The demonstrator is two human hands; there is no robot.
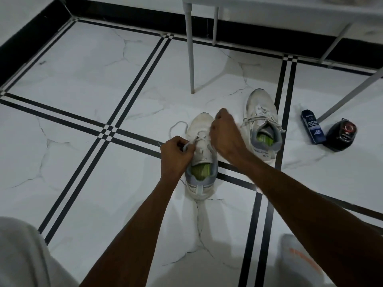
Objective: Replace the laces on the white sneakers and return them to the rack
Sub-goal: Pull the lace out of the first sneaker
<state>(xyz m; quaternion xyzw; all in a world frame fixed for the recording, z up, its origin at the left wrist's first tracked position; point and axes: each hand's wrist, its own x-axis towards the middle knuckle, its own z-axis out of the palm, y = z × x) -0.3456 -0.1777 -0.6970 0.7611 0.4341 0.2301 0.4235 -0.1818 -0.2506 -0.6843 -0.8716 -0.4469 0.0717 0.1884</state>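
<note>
Lacing in progress on the near sneaker; second sneaker stands by, rack not identified.

The white marble-look floor (pixel 83 75) with black inlay lines carries everything; pale metal legs (pixel 190 59) of some furniture stand far, whether the rack cannot be told. The near sneaker (pixel 202 162) sits centre, toe pointing away; the far sneaker (pixel 262 123) stands to its right, laced loosely. A blue bottle (pixel 312 127) and a dark tin (pixel 341 135) lie further right. The left hand (pixel 177 154) pinches the lace (pixel 189 143); the right hand (pixel 224 133) is curled above the eyelets, apparently drawing the other end, contact hidden. Judgement: keep both ends even, pull flat, avoid twists.
</note>
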